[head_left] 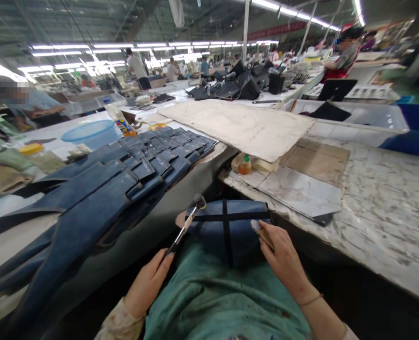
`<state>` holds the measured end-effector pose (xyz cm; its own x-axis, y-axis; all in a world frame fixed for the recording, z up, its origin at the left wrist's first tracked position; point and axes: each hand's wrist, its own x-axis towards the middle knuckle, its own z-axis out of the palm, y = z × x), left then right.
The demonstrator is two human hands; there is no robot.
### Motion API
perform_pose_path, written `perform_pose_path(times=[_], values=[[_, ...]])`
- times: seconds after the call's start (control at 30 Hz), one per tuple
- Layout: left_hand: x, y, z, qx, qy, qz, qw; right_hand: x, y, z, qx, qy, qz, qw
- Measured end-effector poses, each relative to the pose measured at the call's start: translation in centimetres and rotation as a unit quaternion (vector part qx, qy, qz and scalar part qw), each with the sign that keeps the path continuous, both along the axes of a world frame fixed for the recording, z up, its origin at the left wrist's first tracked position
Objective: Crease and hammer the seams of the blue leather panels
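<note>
On my lap lies a blue panel (247, 208) with black strips crossing over it, resting against the green apron (209, 302). My left hand (152, 278) is closed around the dark grip of a hammer (184, 230). The hammer's dark round head is over the panel's left end, but whether it touches cannot be told. My right hand (283, 255) grips a short, flat wooden tool (267, 238) with a whitish tip, held at the panel's right edge. Its exact kind is unclear.
Overlapping blue panels (99, 203) cover the left table. A large pale sheet (238, 123) spans the tables ahead. At right are a small orange bottle (245, 165), cardboard (315, 160) and a clear plastic bin (368, 118). Several people work farther off.
</note>
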<state>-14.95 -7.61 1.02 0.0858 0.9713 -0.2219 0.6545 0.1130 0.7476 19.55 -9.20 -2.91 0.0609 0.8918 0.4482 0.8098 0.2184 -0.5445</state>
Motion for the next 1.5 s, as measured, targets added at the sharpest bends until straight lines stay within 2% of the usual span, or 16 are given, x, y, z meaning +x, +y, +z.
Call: perform_pose_path(times=[0.17,0.3,0.4,0.5,0.57,0.63,0.73,0.83,0.93,1.03,1.1,1.2,1.33,1.43,1.5], values=[[7.0,7.9,2.5,0.094,0.031,-0.123,0.988,0.5,-0.7,-0.2,-0.006,0.023,0.0,1.0],[15.1,15.2,5.1,0.12,0.092,-0.201,0.968,1.0,-1.5,-0.7,-0.013,0.052,-0.03,0.998],[21.4,20.3,6.5,0.145,0.096,-0.22,0.96,1.6,-1.3,-1.1,-0.038,0.082,-0.058,0.994],[25.9,23.7,6.8,0.15,0.108,-0.234,0.955,2.3,-0.8,-1.1,-0.077,0.123,-0.066,0.987],[27.1,24.8,6.3,0.149,0.116,-0.238,0.953,2.7,-0.6,-0.8,-0.098,0.149,-0.06,0.982],[26.7,24.8,5.3,0.148,0.122,-0.237,0.953,3.1,-0.3,-0.6,-0.11,0.167,-0.049,0.979],[23.6,23.2,4.0,0.155,0.121,-0.231,0.953,3.3,0.1,-0.5,-0.111,0.186,-0.033,0.976],[18.0,20.2,3.3,0.177,0.112,-0.221,0.952,3.3,1.2,-0.6,-0.095,0.223,-0.03,0.97],[11.2,16.6,2.3,0.169,0.114,-0.211,0.956,3.3,2.9,-0.6,-0.073,0.27,-0.024,0.96],[4.8,13.3,0.2,0.18,0.078,-0.13,0.972,3.3,4.9,-0.4,-0.084,0.284,-0.015,0.955],[1.9,11.5,-1.6,0.183,0.051,-0.096,0.977,3.1,6.1,0.3,-0.114,0.253,-0.032,0.96],[0.2,9.7,-3.9,0.177,0.003,-0.018,0.984,1.8,7.1,3.0,-0.134,0.18,-0.057,0.973],[1.0,8.8,-4.9,0.159,-0.108,0.11,0.975,-1.6,6.4,9.3,-0.096,0.132,0.019,0.986],[1.6,8.6,-4.7,0.051,-0.233,0.197,0.951,-4.8,5.5,13.3,-0.089,0.104,0.089,0.987],[1.4,8.2,-4.4,-0.033,-0.308,0.22,0.925,-6.8,5.3,14.7,-0.097,0.104,0.131,0.981]])
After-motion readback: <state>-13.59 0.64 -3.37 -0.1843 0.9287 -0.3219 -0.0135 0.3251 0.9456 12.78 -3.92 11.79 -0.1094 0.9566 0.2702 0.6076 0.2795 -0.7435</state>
